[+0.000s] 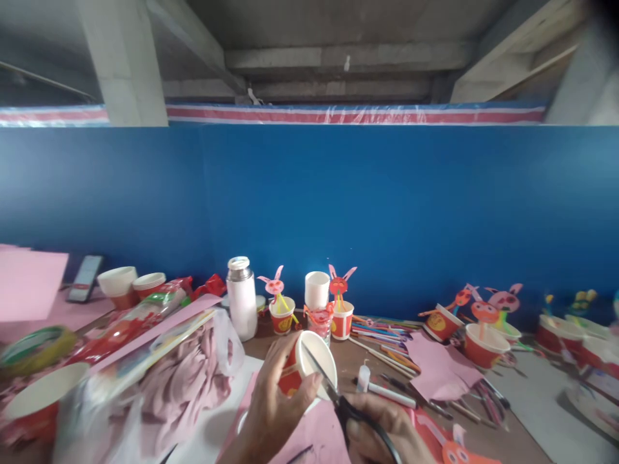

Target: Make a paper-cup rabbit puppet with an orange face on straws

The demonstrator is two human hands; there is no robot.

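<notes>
My left hand (283,393) is wrapped round a red and white paper cup (322,357), which is tilted so its mouth faces me. In my right hand (387,422) is a pair of scissors (358,412) with dark handles. Their blades reach into the cup's mouth and over its rim; whether they touch the paper I cannot tell. Pink paper (309,438) lies beneath both hands. Just behind the held cup stand paper cups with paper rabbit figures, one pink rabbit (275,288) and one red rabbit (339,285).
A white thermos (242,299) stands behind my left hand. On the left are a plastic bag of pink material (188,374), a tape roll (36,351) and a phone (84,278). Coloured sticks (382,332), pens and pink paper (442,367) lie right, near more rabbit cups (486,345).
</notes>
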